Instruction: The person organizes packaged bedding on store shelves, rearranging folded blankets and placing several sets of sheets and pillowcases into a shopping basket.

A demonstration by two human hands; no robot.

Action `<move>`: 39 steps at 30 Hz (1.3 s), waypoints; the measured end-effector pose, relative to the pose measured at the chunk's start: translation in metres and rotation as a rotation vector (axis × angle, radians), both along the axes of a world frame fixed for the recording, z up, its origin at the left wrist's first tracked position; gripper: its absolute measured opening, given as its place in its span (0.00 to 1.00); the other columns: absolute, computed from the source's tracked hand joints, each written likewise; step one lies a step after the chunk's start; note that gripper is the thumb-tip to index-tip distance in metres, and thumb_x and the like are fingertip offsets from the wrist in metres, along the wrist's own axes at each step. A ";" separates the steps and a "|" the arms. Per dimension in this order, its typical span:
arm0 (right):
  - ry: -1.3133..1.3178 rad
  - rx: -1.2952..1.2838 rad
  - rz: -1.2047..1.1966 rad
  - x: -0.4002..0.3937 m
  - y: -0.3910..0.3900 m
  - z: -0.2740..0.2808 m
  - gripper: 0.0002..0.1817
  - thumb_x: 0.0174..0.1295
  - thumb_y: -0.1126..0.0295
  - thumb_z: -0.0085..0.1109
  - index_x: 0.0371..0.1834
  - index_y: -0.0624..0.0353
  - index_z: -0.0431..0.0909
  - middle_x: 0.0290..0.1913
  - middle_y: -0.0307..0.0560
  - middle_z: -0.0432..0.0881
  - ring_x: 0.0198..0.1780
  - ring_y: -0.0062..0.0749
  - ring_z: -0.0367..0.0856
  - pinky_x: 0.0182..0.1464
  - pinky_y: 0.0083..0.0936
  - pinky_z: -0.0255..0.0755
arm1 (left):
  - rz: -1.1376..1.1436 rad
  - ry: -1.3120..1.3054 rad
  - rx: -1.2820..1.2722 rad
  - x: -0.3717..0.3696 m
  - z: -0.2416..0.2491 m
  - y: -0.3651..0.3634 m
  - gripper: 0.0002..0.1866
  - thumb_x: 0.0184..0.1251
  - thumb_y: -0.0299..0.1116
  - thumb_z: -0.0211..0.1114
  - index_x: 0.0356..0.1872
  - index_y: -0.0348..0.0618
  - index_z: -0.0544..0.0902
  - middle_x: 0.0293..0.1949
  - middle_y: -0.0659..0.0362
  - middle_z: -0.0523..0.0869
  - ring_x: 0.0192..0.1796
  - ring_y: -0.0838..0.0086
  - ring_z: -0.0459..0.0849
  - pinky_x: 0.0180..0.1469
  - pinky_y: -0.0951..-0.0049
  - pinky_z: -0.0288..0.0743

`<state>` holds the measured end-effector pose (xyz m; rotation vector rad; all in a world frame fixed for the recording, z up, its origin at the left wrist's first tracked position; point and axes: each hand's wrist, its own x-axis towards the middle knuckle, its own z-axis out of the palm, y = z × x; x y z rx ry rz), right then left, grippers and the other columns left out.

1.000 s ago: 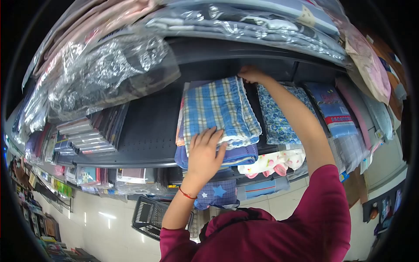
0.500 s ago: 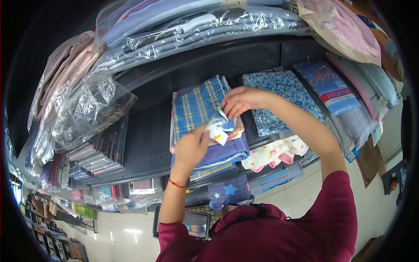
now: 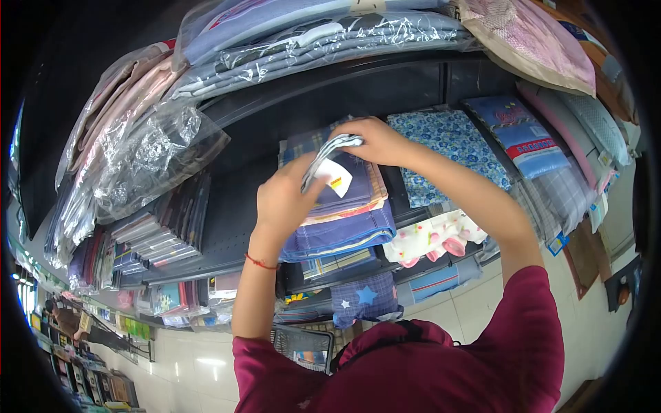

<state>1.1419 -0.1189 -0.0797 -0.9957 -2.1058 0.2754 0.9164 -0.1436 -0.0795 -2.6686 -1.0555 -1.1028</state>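
Note:
A folded cloth (image 3: 322,160) with pale, dark-striped edges stands up between my two hands. Hanging from it is a white paper tag (image 3: 339,180) with a yellow and red mark. My left hand (image 3: 281,199) grips the cloth's near left end, fingers closed. At the far right end, my right hand (image 3: 372,142) has its fingers curled round the cloth. Directly below lies a stack of folded fabrics (image 3: 337,230), mostly purple-blue with a peach layer. Behind my left hand, part of a blue plaid fabric shows.
Right of the stack lies a blue floral folded fabric (image 3: 447,155), then a blue packaged textile (image 3: 516,138). Plastic-wrapped bedding (image 3: 330,51) fills the shelf above. Thin packages (image 3: 165,230) stand at left. Below sits a dark basket (image 3: 303,344) on the floor.
The bunched, blurred cloth and tag now show as a folded edge held between both hands. My left hand has moved left and up. Purple fabric shows where blue plaid covered the stack.

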 end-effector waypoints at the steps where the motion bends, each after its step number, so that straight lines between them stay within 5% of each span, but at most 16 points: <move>1: 0.024 0.015 0.009 -0.003 -0.008 -0.004 0.12 0.55 0.73 0.60 0.44 0.59 0.81 0.44 0.49 0.84 0.49 0.44 0.82 0.53 0.35 0.73 | -0.004 0.011 0.030 -0.004 -0.001 -0.009 0.18 0.58 0.38 0.66 0.50 0.46 0.80 0.41 0.53 0.85 0.41 0.56 0.84 0.41 0.62 0.77; 2: 0.045 0.032 0.019 -0.002 -0.016 -0.008 0.14 0.54 0.74 0.59 0.45 0.58 0.81 0.43 0.49 0.84 0.47 0.45 0.82 0.50 0.35 0.74 | 0.055 0.182 0.022 -0.016 -0.006 -0.013 0.23 0.54 0.37 0.69 0.52 0.47 0.77 0.43 0.55 0.84 0.43 0.58 0.83 0.43 0.63 0.76; 6: -0.100 0.179 0.113 0.009 -0.066 -0.036 0.17 0.51 0.76 0.58 0.46 0.55 0.81 0.44 0.48 0.84 0.45 0.44 0.83 0.48 0.35 0.76 | 0.138 0.300 -0.088 -0.060 -0.027 -0.047 0.15 0.54 0.27 0.61 0.44 0.45 0.83 0.35 0.54 0.86 0.37 0.58 0.83 0.42 0.60 0.75; 12: -0.141 0.095 0.226 0.003 -0.143 -0.058 0.25 0.44 0.81 0.57 0.50 0.54 0.79 0.49 0.44 0.83 0.51 0.38 0.81 0.50 0.33 0.77 | -0.064 0.271 0.052 -0.085 -0.022 -0.112 0.16 0.49 0.24 0.62 0.41 0.46 0.84 0.34 0.62 0.86 0.31 0.71 0.84 0.33 0.71 0.75; 19: 0.051 0.013 0.266 -0.002 -0.184 -0.033 0.26 0.41 0.82 0.55 0.49 0.57 0.80 0.44 0.46 0.84 0.45 0.41 0.83 0.49 0.32 0.77 | -0.227 0.020 0.098 -0.098 -0.006 -0.149 0.16 0.45 0.23 0.67 0.40 0.46 0.84 0.35 0.64 0.87 0.34 0.76 0.85 0.30 0.78 0.74; 23: 0.181 -0.021 0.152 0.004 -0.175 -0.030 0.17 0.50 0.79 0.60 0.46 0.60 0.80 0.44 0.49 0.84 0.45 0.40 0.84 0.46 0.31 0.77 | -0.103 -0.132 -0.031 -0.091 0.000 -0.134 0.12 0.46 0.26 0.69 0.36 0.44 0.83 0.34 0.59 0.86 0.34 0.66 0.84 0.31 0.73 0.74; 29: 0.227 -0.127 -0.219 0.011 -0.144 0.005 0.13 0.53 0.74 0.67 0.43 0.62 0.80 0.36 0.46 0.83 0.34 0.23 0.81 0.36 0.21 0.72 | 0.003 -0.211 -0.121 -0.090 0.002 -0.068 0.12 0.45 0.26 0.69 0.35 0.38 0.82 0.39 0.53 0.84 0.38 0.59 0.80 0.40 0.66 0.72; 33: 0.218 -0.078 -0.061 0.012 -0.149 0.000 0.11 0.53 0.75 0.67 0.39 0.62 0.80 0.31 0.44 0.82 0.33 0.20 0.79 0.35 0.20 0.71 | -0.380 -0.235 -0.355 -0.093 -0.004 -0.063 0.19 0.45 0.29 0.72 0.42 0.38 0.82 0.45 0.52 0.84 0.49 0.59 0.81 0.52 0.63 0.73; 39: 0.151 -0.105 0.146 0.014 -0.164 -0.036 0.11 0.48 0.76 0.67 0.36 0.60 0.79 0.33 0.44 0.82 0.37 0.39 0.81 0.39 0.30 0.73 | -0.826 0.059 -0.820 -0.117 -0.027 -0.070 0.32 0.50 0.29 0.72 0.60 0.38 0.74 0.60 0.48 0.75 0.63 0.55 0.73 0.64 0.61 0.66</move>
